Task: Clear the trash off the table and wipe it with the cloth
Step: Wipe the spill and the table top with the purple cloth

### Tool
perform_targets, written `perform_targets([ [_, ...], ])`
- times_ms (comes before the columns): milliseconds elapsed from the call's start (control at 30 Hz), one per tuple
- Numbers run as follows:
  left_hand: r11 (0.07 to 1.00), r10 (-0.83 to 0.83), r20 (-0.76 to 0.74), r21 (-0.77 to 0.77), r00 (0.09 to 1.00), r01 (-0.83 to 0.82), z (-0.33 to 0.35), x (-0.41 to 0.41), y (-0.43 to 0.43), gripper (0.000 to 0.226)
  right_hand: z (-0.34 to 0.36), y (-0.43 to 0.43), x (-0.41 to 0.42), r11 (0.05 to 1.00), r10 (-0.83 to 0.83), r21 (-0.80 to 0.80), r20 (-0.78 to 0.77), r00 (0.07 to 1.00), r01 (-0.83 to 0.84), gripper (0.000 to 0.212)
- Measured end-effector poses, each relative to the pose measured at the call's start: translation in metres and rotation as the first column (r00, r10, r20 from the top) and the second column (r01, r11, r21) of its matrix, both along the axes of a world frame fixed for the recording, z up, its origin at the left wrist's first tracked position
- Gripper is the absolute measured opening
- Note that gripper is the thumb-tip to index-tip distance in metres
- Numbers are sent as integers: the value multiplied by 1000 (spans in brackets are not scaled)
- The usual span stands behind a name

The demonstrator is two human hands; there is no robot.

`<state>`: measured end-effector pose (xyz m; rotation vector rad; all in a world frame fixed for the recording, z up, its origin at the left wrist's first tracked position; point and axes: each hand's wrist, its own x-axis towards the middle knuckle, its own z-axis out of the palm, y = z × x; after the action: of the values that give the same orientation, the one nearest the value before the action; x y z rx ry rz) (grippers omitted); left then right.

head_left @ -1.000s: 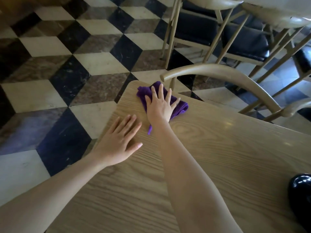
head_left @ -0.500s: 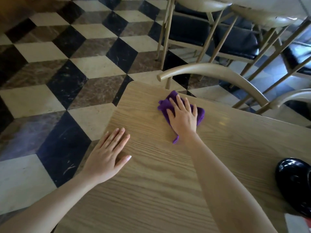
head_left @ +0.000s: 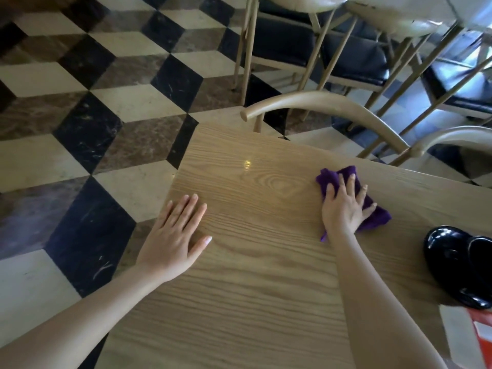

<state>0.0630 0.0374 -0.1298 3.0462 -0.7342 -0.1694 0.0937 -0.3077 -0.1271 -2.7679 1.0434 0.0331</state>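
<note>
The right hand (head_left: 346, 209) lies flat on the purple cloth (head_left: 378, 217), fingers spread and palm down, pressing it against the bench (head_left: 253, 302) near the far edge. No grip is closed around the cloth. It is pinned under the open palm, which I judge is the right hold for wiping, since the pressure spreads over a wide patch. The cloth is bunched, with folds showing past the fingertips and a loose tail poking out by the wrist.

The left hand (head_left: 178, 235) rests open and empty on the wood close to the left edge, fingers together and pointing away from the person. It probably serves as a brace while the person leans over (the arm runs in low from the near left corner).

A glossy black object (head_left: 460, 265) sits toward the right edge, well apart from the cloth. It is cut off by the frame and I cannot tell what it is. Nearer the person, at the near right corner, a pale and red item (head_left: 468, 339) is also cropped, so whether it is trash to be cleared cannot be told. The curved chair back (head_left: 332, 105) stands just beyond the far edge.

Most of the cloth is hidden under the hand, and the right part of the bench lies out of view, so how much wiping remains is uncertain.
</note>
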Motion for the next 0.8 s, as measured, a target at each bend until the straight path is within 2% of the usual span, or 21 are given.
perform_targets([
  [133,1000,-12,24,0,1000,12,-1,0,0,73,1,100,36,956,291,31,35,956,-292,51],
  [267,998,-42,8,-36,999,42,6,-10,9,78,2,206,56,813,564,113,97,820,-572,52],
  [400,999,-10,-28,-34,1000,9,15,-53,30,74,3,231,52,758,638,118,70,767,-642,52],
  [500,997,42,-45,-64,998,-44,14,-74,32,74,1,233,30,655,749,66,73,659,-752,51],
  [600,995,76,-42,-57,996,-78,9,-89,27,75,1,219,12,592,802,21,84,592,-806,51],
  [667,995,95,-33,-39,995,-96,5,-98,29,75,1,193,4,601,797,-3,82,599,-799,50],
  [800,990,132,-15,-41,991,-132,-1,-107,32,74,-3,115,-30,739,673,-31,105,733,-674,48],
])
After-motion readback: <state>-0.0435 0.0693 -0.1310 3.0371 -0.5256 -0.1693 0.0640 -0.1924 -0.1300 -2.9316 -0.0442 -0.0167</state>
